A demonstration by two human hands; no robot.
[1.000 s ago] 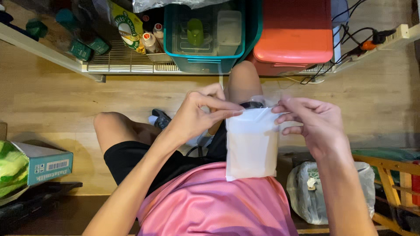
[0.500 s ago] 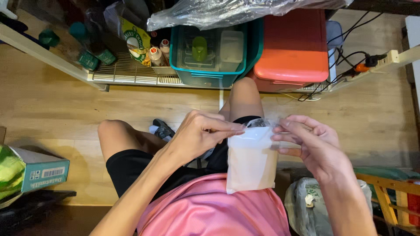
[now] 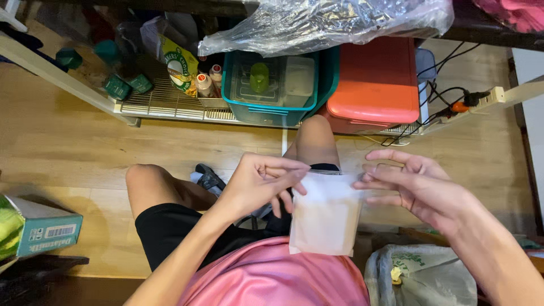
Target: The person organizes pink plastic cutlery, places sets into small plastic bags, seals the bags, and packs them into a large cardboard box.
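The left hand (image 3: pixel 258 184) and right hand (image 3: pixel 411 187) each pinch a top corner of the small white translucent plastic pouch (image 3: pixel 326 214). It hangs unsupported. A weak pinch could drop it.

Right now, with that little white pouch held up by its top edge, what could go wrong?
Both hands, left hand and right hand, grip only the top corners of the white pouch, and the rest hangs free above the lap. If a corner slips, it may tip or drop onto the pink shirt or the wooden floor. If the pinched top is open, whatever is inside might spill. I cannot tell what it holds.
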